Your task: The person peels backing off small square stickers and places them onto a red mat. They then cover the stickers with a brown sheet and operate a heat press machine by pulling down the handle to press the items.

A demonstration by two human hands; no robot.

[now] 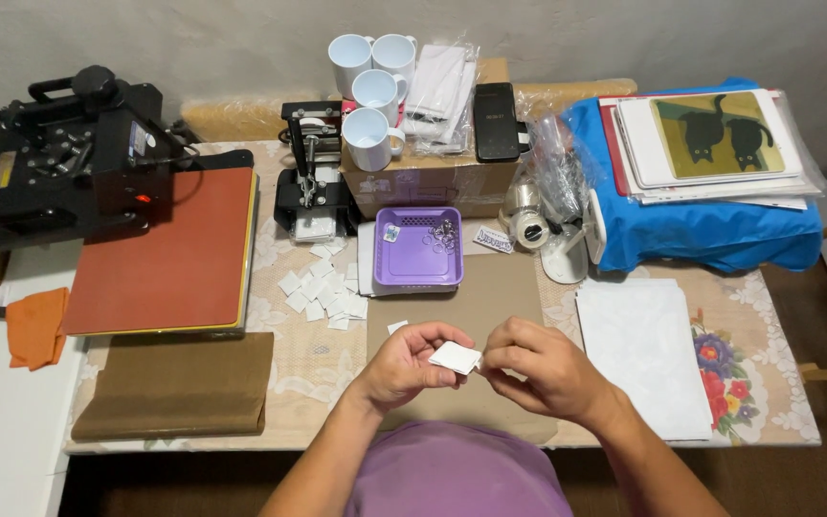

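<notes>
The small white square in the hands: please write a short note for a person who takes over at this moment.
Left hand and right hand together pinch one small white square above the brown sheet. A heap of white squares lies left of the purple basket, which holds metal rings. Heat press stands open, far left. How many squares are finished cannot be told.
</notes>
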